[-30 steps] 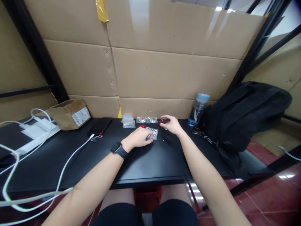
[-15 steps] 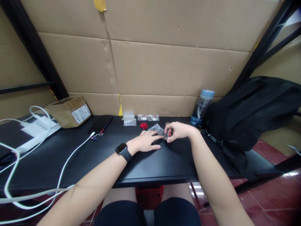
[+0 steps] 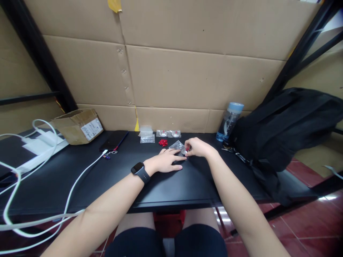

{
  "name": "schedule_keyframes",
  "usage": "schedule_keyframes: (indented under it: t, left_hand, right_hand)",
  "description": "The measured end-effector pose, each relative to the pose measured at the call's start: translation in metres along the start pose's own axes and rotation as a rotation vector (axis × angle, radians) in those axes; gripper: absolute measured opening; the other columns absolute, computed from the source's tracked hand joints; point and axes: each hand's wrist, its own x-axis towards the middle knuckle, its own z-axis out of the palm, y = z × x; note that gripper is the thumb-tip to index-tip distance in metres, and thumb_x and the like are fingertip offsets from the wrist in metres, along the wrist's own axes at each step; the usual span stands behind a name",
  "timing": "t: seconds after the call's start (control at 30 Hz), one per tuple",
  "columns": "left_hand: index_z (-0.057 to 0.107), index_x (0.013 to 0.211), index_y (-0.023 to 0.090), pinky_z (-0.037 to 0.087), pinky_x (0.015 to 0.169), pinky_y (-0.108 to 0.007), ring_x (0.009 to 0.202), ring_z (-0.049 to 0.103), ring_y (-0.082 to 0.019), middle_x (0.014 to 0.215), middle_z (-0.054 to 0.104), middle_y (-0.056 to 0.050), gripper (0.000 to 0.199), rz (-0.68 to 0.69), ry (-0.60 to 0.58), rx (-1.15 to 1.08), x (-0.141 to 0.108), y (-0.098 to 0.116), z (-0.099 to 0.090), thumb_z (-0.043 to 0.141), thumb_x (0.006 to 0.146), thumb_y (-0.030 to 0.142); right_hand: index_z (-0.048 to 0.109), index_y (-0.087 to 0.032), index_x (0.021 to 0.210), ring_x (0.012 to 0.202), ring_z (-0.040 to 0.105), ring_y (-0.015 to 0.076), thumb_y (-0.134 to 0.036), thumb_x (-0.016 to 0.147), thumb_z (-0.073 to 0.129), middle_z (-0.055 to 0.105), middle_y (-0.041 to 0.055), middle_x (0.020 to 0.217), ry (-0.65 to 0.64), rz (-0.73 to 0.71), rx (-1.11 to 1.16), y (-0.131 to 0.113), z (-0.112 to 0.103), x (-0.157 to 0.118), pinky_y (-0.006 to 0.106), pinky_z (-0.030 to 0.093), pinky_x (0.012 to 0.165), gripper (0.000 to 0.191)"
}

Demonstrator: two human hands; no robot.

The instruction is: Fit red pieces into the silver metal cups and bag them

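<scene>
Within right hand (image 3: 188, 151): red piece (image 3: 187, 149) (seemingly).

Improvised work cubicle
Cardboard panels (image 3: 171, 75) and black metal posts (image 3: 297, 60) enclose a black worktop (image 3: 112, 182).

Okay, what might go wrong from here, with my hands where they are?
The small item pinched in the right hand might slip from its grip. Loose red pieces lie just beyond the left hand, so a careless sweep could scatter them. White cables run right by the left forearm and might snag if it shifts.
</scene>
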Motion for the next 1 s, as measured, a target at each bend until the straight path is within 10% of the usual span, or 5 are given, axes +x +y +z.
schedule_keyframes:
  t: [0.2, 0.53, 0.73, 1.0]
  left_hand:
    - [0.053, 0.146, 0.048, 0.021, 0.117, -0.067, 0.153, 0.028, -0.039, 0.170, 0.027, -0.005, 0.051, 0.013, 0.006, -0.025, -0.001, 0.001, -0.002, 0.055, 0.096, 0.057]
    - [0.067, 0.132, 0.040, 0.029, 0.115, -0.059, 0.144, 0.042, -0.036, 0.162, 0.041, -0.007, 0.039, 0.010, 0.056, -0.041, -0.002, 0.001, -0.009, 0.062, 0.094, 0.050]
    - [0.071, 0.098, 0.027, 0.038, 0.107, -0.044, 0.121, 0.060, -0.028, 0.110, 0.072, -0.004, 0.019, 0.043, 0.137, -0.061, -0.008, -0.010, -0.023, 0.067, 0.088, 0.043]
    - [0.065, 0.126, 0.027, 0.034, 0.108, -0.052, 0.124, 0.053, -0.035, 0.127, 0.064, -0.010, 0.053, -0.066, 0.174, 0.030, -0.005, -0.011, -0.015, 0.072, 0.079, 0.050]
  right_hand:
    - [0.072, -0.019, 0.092, 0.068, 0.062, 0.0125, -0.005, 0.068, 0.078, 0.069, -0.0013, 0.084, 0.017, -0.082, 0.083, 0.006, 0.006, 0.007, 0.022, 0.042, 0.065, 0.029]
    - [0.069, -0.026, 0.103, 0.096, 0.063, 0.0210, -0.036, 0.089, 0.073, 0.065, 0.0053, 0.109, 0.214, 0.023, -0.114, -0.001, 0.028, 0.020, 0.026, 0.042, 0.069, 0.018]
    - [0.069, -0.027, 0.115, 0.112, 0.059, 0.0249, -0.046, 0.062, 0.093, 0.058, 0.0059, 0.122, -0.024, -0.110, 0.119, 0.009, 0.010, 0.006, 0.035, 0.048, 0.098, 0.060]
    - [0.078, -0.035, 0.106, 0.136, 0.041, 0.0370, -0.046, 0.058, 0.096, 0.049, 0.0069, 0.144, -0.192, -0.002, 0.084, 0.015, 0.003, -0.002, 0.055, 0.034, 0.115, 0.052]
